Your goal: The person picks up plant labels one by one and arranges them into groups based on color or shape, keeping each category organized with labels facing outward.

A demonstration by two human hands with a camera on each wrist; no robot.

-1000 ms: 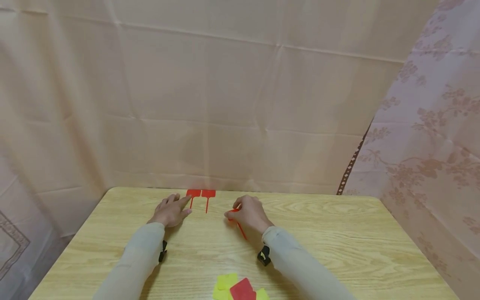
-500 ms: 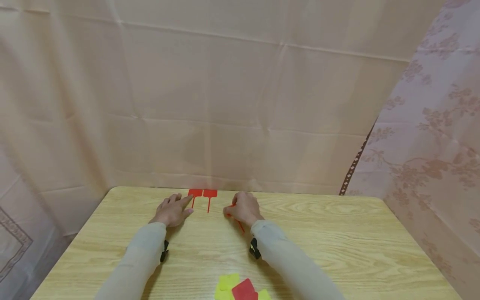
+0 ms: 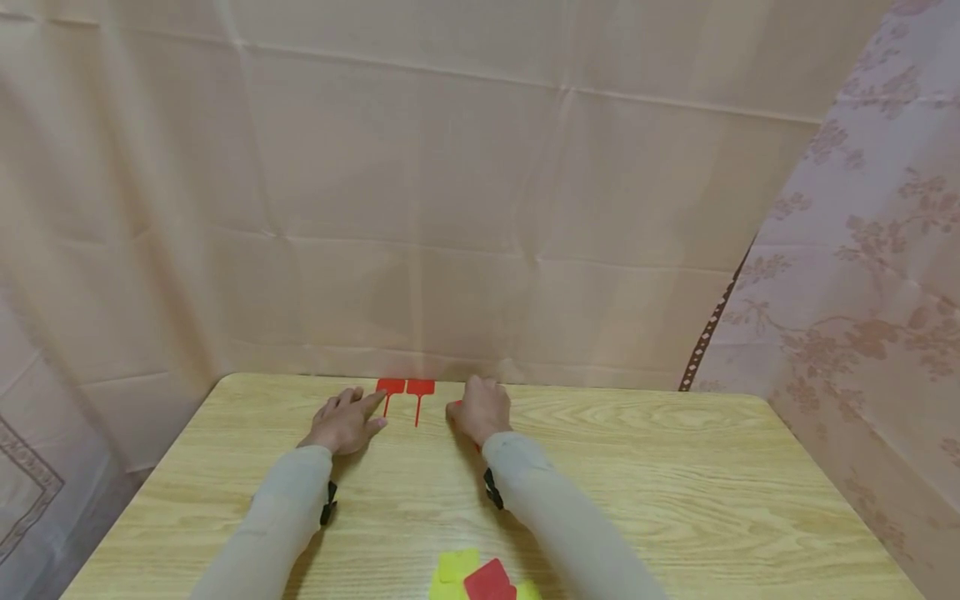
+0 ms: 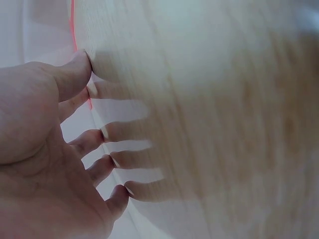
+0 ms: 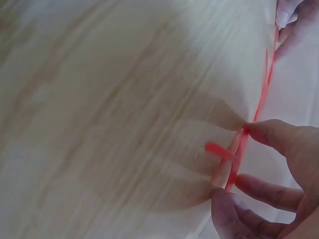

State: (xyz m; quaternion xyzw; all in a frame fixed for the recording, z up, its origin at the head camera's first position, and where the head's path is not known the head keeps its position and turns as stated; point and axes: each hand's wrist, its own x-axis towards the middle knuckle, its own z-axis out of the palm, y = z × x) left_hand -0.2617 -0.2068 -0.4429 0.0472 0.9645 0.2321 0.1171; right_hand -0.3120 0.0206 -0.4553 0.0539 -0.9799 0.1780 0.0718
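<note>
Two red plant labels, each a flat squarish head on a thin stem, lie side by side at the table's far edge: the left label (image 3: 391, 386) and the middle label (image 3: 421, 387). With fingers spread, my left hand (image 3: 342, 423) rests on the table, its index fingertip on the left label's head. To the right of the pair, my right hand (image 3: 483, 408) holds a third red plant label (image 5: 238, 157) between thumb and fingers, low at the table. In the head view that label is mostly hidden by the hand; its stem sticks out in the right wrist view.
Yellow square pieces (image 3: 459, 565) and red square pieces (image 3: 487, 579) lie in a loose pile at the table's near edge, partly cut off by the frame. Behind the wood-grain table (image 3: 675, 483) hangs a beige curtain (image 3: 480, 208); a floral cloth (image 3: 870, 333) hangs at the right.
My right hand has moved forward toward the far edge with its red label, turning so that the stem is now mostly covered. The left hand stays on the left label.
</note>
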